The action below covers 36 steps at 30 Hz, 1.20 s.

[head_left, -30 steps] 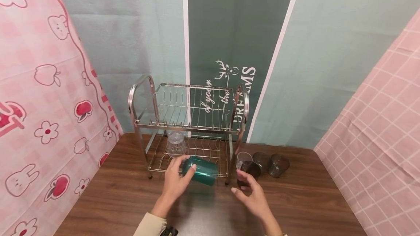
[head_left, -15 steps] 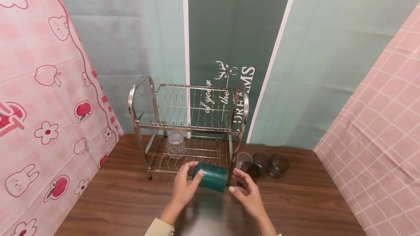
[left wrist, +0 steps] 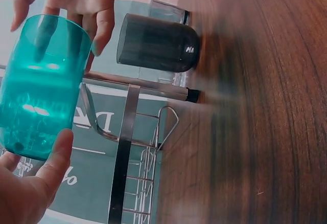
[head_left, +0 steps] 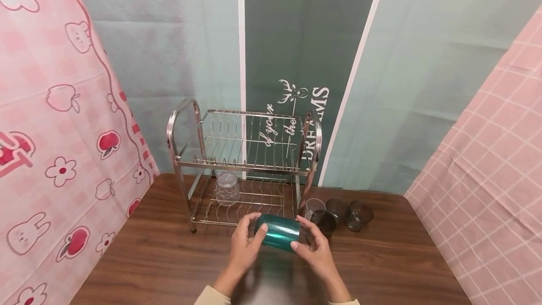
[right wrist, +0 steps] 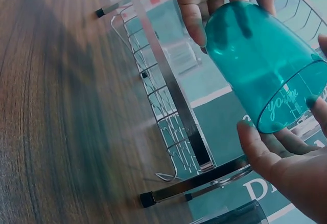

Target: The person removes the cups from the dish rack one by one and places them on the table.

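A teal see-through cup (head_left: 279, 232) lies sideways in the air in front of the rack, held between both hands. My left hand (head_left: 245, 251) grips its base end, thumb on the near side and fingers round the far side. At the rim end, my right hand (head_left: 318, 252) has its thumb and fingers on opposite sides of the mouth. The right wrist view shows the cup's open rim (right wrist: 291, 98) between the right thumb (right wrist: 251, 139) and fingers. In the left wrist view the left thumb (left wrist: 60, 152) presses near the base.
A two-tier metal dish rack (head_left: 243, 168) stands behind the hands. On its lower tier, towards the left, a clear glass (head_left: 227, 189) sits upside down. Right of the rack, a clear cup (head_left: 314, 206) stands with several dark cups (head_left: 360, 215) on the wooden table (head_left: 402, 258).
The left hand has carried the teal cup to the right and away from the rack's lower tier. The right hand has met the cup's rim end and taken hold there.
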### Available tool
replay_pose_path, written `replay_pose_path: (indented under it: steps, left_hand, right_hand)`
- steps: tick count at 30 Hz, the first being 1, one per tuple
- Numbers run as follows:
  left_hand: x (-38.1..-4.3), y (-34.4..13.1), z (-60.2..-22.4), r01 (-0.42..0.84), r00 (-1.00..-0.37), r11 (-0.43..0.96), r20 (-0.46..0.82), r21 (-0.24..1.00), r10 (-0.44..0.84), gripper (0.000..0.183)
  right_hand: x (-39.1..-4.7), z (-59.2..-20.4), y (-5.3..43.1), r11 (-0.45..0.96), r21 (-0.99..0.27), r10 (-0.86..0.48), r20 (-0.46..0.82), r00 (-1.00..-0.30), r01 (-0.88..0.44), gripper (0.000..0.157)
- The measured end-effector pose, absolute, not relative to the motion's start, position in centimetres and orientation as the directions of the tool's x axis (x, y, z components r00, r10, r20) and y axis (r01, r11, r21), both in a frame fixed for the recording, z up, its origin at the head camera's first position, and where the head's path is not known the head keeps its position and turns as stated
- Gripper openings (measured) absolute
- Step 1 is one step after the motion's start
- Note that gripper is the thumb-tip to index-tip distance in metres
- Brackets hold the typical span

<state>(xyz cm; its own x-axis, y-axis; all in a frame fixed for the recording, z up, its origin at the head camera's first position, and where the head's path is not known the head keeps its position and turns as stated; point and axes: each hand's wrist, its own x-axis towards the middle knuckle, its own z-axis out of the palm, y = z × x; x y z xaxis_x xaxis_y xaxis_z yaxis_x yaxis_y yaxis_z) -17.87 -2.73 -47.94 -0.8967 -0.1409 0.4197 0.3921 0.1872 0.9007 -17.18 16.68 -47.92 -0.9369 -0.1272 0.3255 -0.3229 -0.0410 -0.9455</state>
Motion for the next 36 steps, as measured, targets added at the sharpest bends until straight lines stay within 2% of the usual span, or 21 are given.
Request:
replay_pose_path:
  steps: [8, 15, 21, 29, 36]
  left_hand:
    - [-16.0, -3.3, -44.6, 0.381, -0.911, 0.228, 0.406, 0.896, -0.074, 0.03]
    - [-17.5, -4.2, -47.7, 0.391, -0.911, 0.262, 0.412, 0.882, -0.031, 0.035]
    - [-17.8, -4.5, -48.5, 0.429, -0.896, 0.268, 0.444, 0.863, 0.006, 0.034]
    - [-18.7, -5.9, -48.2, 0.487, -0.845, 0.472, 0.533, 0.735, 0.043, 0.038]
    - [-20.2, -8.0, -47.6, 0.462, -0.847, 0.575, 0.529, 0.676, 0.058, 0.038]
  right_hand:
    - [-17.2, -47.7, 16.5, -0.059, -0.936, -0.124, 0.353, -0.927, -0.348, 0.051]
    - [-17.5, -47.2, 16.6, -0.04, -0.929, -0.094, 0.37, -0.924, -0.368, 0.05]
    - [-16.9, -46.6, 17.2, -0.026, -0.938, -0.102, 0.347, -0.932, -0.346, 0.051]
    - [-16.3, -45.4, 19.3, 0.104, -0.955, -0.091, 0.27, -0.959, -0.279, 0.05]
    - [-16.6, -44.8, 21.4, 0.282, -0.894, -0.139, 0.32, -0.937, -0.347, 0.051]
